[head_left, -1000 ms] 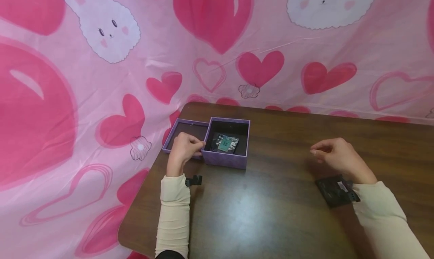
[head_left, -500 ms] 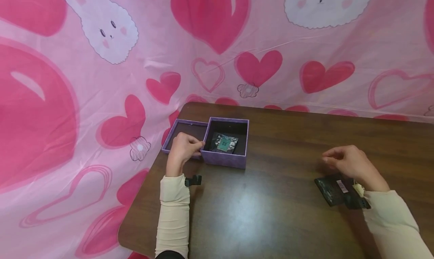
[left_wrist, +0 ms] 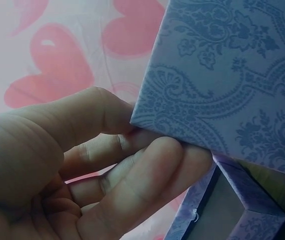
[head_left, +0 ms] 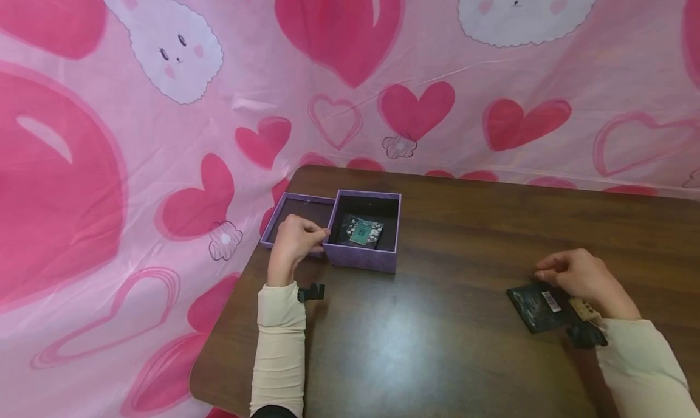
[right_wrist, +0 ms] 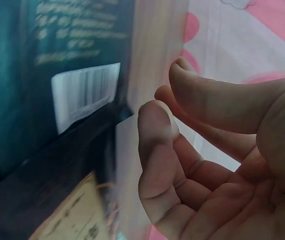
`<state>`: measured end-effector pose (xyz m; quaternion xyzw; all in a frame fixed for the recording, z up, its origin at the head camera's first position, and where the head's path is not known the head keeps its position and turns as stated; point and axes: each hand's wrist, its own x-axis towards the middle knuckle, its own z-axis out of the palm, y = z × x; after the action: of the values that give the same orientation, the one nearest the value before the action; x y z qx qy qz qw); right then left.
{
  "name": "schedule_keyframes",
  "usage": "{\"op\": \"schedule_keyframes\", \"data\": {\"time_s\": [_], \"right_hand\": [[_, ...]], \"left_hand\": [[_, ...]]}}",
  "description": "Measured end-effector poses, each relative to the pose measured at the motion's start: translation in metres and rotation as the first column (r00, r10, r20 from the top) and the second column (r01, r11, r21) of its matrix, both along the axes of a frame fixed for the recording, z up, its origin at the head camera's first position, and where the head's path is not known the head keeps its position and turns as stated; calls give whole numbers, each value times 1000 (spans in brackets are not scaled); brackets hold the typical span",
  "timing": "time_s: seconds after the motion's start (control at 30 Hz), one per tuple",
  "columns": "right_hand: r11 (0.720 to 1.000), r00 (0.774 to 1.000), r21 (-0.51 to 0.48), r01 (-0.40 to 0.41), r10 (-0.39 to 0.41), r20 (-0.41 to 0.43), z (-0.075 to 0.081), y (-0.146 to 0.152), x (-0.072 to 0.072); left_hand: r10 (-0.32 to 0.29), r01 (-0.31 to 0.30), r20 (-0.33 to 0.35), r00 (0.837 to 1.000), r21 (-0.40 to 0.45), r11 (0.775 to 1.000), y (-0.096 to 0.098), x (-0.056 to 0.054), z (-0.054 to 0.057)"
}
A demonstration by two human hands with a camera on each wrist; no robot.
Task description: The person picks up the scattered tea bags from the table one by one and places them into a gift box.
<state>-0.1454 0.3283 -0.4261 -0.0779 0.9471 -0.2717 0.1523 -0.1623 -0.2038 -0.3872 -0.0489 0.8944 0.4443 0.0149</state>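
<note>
My left hand (head_left: pixel 298 239) pinches the left wall of an open purple patterned box (head_left: pixel 363 260) near its front corner; the left wrist view shows thumb and fingertips at that corner of the box (left_wrist: pixel 222 75). Inside the box lies a flat packet with a green label (head_left: pixel 363 231). My right hand (head_left: pixel 587 278) is over the table's right side, fingers bent, a gap between thumb and forefinger, nothing held. Close by lies a dark flat packet (head_left: pixel 530 313) with a white barcode label (right_wrist: pixel 86 95). Beside it, partly hidden by the wrist, is another dark packet with a cream patch (right_wrist: pixel 72 212).
The purple lid (head_left: pixel 306 205) lies inside up, left of the box, close to the table's left edge. A brown wooden table (head_left: pixel 426 333) bears everything. Pink cloth with hearts and rabbits (head_left: pixel 350 126) hangs behind and to the left.
My right hand has moved right and nearer to me, past the dark packet, uncovering more of it and the cream patch beside it. The left hand and box stay put.
</note>
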Motion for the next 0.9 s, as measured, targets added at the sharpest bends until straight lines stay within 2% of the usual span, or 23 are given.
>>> {"op": "schedule_keyframes", "data": {"time_s": [0.47,0.77,0.9], "right_hand": [[999,998,-17,51,-50,31,-10,11,2],[1000,999,-15,26,-25,48,-16,10,0],[1000,999,-6,-22,22,42,-17,9,-2]], "left_hand": [[2,-2,-4,1000,42,999,0,1,0],[-8,9,-13,1000,33,999,0,0,-1],[-5,5,-14,1000,26,1000,0,0,0]]}}
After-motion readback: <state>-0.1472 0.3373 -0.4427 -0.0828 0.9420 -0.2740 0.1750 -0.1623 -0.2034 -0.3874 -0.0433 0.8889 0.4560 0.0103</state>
